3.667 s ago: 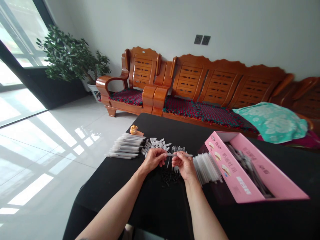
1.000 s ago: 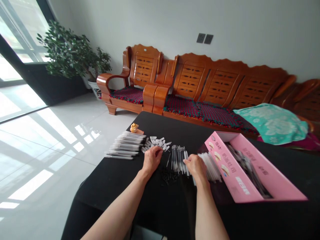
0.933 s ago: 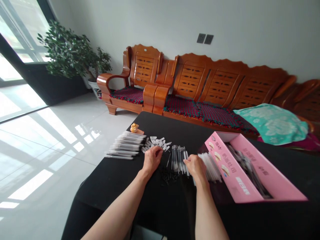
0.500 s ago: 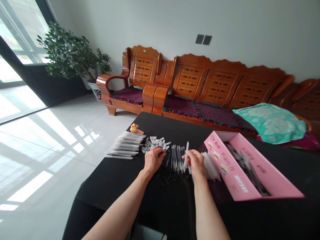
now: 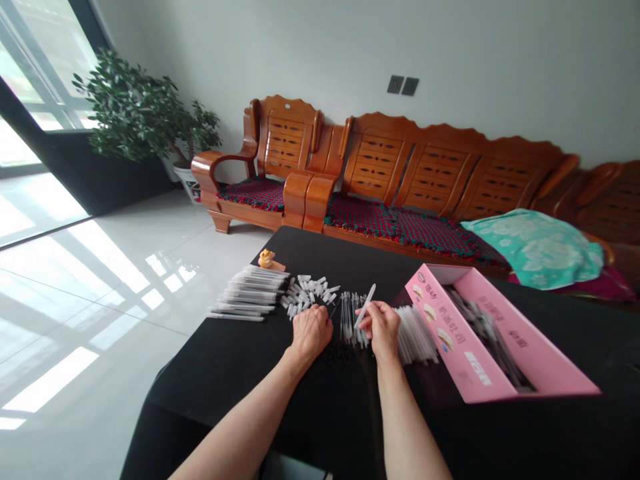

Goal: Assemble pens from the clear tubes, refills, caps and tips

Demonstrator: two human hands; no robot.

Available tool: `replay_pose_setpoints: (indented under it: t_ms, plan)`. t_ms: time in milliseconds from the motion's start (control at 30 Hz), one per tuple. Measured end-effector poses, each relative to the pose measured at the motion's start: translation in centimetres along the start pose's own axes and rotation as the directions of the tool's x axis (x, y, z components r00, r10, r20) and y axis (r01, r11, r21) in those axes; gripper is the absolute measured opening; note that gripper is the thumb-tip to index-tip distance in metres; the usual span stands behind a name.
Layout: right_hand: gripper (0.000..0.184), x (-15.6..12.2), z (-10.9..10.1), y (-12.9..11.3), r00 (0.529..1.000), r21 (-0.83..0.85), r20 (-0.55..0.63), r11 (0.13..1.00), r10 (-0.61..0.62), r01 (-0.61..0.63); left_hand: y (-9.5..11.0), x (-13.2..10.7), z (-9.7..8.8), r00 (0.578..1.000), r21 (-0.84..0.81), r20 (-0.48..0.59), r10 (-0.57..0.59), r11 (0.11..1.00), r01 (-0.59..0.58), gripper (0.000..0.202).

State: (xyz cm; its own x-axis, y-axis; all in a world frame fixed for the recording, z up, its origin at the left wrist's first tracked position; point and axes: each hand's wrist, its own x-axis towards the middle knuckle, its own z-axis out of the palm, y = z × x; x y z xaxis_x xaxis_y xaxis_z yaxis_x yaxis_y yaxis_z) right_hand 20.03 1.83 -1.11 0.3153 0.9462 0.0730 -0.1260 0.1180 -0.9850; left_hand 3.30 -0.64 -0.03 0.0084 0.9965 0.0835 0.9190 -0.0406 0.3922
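Note:
My right hand (image 5: 383, 327) pinches a translucent white pen barrel (image 5: 367, 303), tilted with its upper end leaning right. Beneath it lies a row of dark-tipped pen refills (image 5: 349, 320). My left hand (image 5: 311, 330) is closed, knuckles up, between the refills and the scattered clear pen caps (image 5: 305, 291); its fingertips are hidden, so I cannot make out what they hold. Small black plugs (image 5: 340, 353) lie in a heap between my wrists. More empty barrels (image 5: 417, 337) lie side by side to the right of my right hand. Capped pens (image 5: 247, 297) are stacked at the left.
A pink box (image 5: 450, 340) holding dark-looking pieces stands at the right of the black table (image 5: 225, 380). A small yellow figurine (image 5: 267, 258) sits at the far left edge. Behind the table is a wooden sofa (image 5: 380, 167) with a turquoise cloth (image 5: 540, 247).
My left hand has drawn nearer to me and slightly right, its fingers curling under. My right hand has shifted a little left, and the pen barrel has gone from nearly upright to slanted.

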Motion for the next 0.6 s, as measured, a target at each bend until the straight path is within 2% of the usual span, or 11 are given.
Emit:
replay_pose_setpoints:
  t_ms: [133,267,333,433,600]
  plan:
    - [0.027,0.1,0.1,-0.1,1.0,0.059,-0.008,0.998,0.011,-0.01,-0.7,0.2,-0.3,0.997,-0.051,-0.07,-0.032,0.998,0.029,0.018]
    - [0.028,0.3,0.0,-0.2,0.999,0.187,0.004,0.981,0.044,-0.044,-1.4,0.4,-0.7,0.989,-0.24,-0.139,-0.053,0.971,0.019,0.016]
    - [0.034,0.6,-0.2,-0.3,0.998,0.254,0.014,0.965,0.067,-0.069,-1.9,0.6,-0.8,0.988,-0.4,-0.149,-0.028,0.916,-0.035,0.014]
    - [0.039,1.1,-0.7,-0.2,0.995,0.351,0.024,0.931,0.094,-0.096,-2.5,0.9,-0.7,0.986,-0.621,-0.157,0.056,0.771,-0.143,0.016]
    - [0.03,2.1,-1.8,0.0,0.997,0.501,-0.062,0.865,0.04,-0.003,-3.0,1.2,-0.4,0.983,-0.771,-0.091,0.157,0.614,-0.17,0.019]
